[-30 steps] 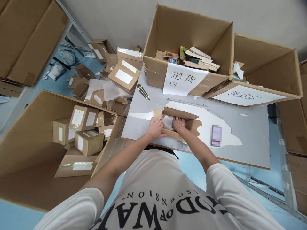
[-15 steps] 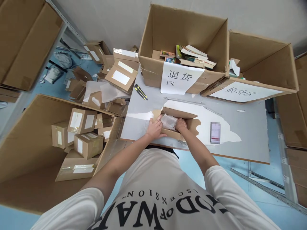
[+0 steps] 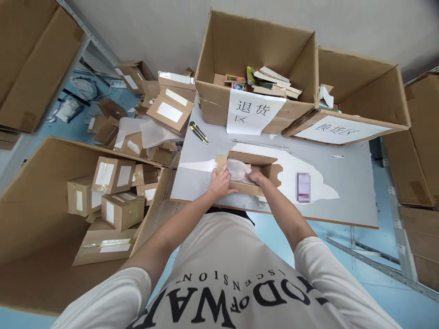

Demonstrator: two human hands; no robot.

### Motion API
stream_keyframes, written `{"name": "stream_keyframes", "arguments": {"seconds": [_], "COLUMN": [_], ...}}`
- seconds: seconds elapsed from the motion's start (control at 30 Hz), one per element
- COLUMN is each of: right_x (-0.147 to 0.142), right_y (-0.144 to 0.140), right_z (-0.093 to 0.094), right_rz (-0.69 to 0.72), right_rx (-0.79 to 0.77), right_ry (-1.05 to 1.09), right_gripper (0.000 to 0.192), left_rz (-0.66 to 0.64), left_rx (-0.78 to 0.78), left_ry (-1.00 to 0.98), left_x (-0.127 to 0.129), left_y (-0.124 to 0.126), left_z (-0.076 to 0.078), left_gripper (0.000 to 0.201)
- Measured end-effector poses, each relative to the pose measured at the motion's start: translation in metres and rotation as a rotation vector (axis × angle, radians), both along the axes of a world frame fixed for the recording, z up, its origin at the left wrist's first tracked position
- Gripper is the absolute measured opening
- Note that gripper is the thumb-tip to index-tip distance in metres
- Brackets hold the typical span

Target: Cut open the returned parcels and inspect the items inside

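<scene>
Grey table (image 3: 343,183): small open carton (image 3: 254,171) at near edge. Left hand (image 3: 221,183) flat on carton's flap; right hand (image 3: 255,175) gripping plastic-wrapped item (image 3: 238,170) inside. Utility knife (image 3: 198,132) beyond carton; labelled bins (image 3: 240,109) behind.

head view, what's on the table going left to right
utility knife → left hand → clear plastic bag → right hand → blurred card

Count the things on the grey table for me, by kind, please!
Big open cardboard boxes with paper signs: 2
Small open cardboard box under the hands: 1
Yellow-and-black utility knife: 1
Blurred small flat item: 1
Total: 5
</scene>
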State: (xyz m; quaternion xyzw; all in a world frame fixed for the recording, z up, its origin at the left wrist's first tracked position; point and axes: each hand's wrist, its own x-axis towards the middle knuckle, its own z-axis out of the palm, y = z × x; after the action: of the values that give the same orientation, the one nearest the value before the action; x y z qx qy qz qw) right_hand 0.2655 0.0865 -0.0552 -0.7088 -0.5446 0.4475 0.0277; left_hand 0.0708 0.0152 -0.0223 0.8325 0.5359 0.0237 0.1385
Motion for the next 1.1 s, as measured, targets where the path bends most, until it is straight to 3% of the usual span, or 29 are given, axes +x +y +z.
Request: {"name": "stream_keyframes", "arguments": {"seconds": [0.3,0.43,0.73,0.87,0.97,1.1], "right_x": [0.011,0.025,0.050,0.054,0.053,0.037], "right_y": [0.022,0.026,-0.002,-0.018,-0.031,-0.055], "right_z": [0.053,0.080,0.131,0.152,0.166,0.173], "right_rz": [0.112,0.008,-0.245,-0.322,-0.382,-0.578], "right_rx": [0.125,0.163,0.160,0.191,0.255,0.455], "right_ry": [0.057,0.217,0.619,0.743,0.819,0.848], "right_gripper": [0.031,0.023,0.038,0.043,0.044,0.044], "left_rz": [0.088,0.090,0.121,0.135,0.200,0.410], "left_rx": [0.023,0.016,-0.075,-0.141,-0.114,-0.033], "left_ry": [-0.052,-0.061,-0.141,-0.253,-0.410,-0.873], "left_x": [-0.003,-0.012,-0.026,-0.032,-0.035,-0.023], "left_y": [0.006,0.017,0.036,0.040,0.025,-0.015], "left_z": [-0.003,-0.002,0.010,0.029,0.055,0.098], "left_gripper": [0.060,0.060,0.076,0.091,0.090,0.082]}}
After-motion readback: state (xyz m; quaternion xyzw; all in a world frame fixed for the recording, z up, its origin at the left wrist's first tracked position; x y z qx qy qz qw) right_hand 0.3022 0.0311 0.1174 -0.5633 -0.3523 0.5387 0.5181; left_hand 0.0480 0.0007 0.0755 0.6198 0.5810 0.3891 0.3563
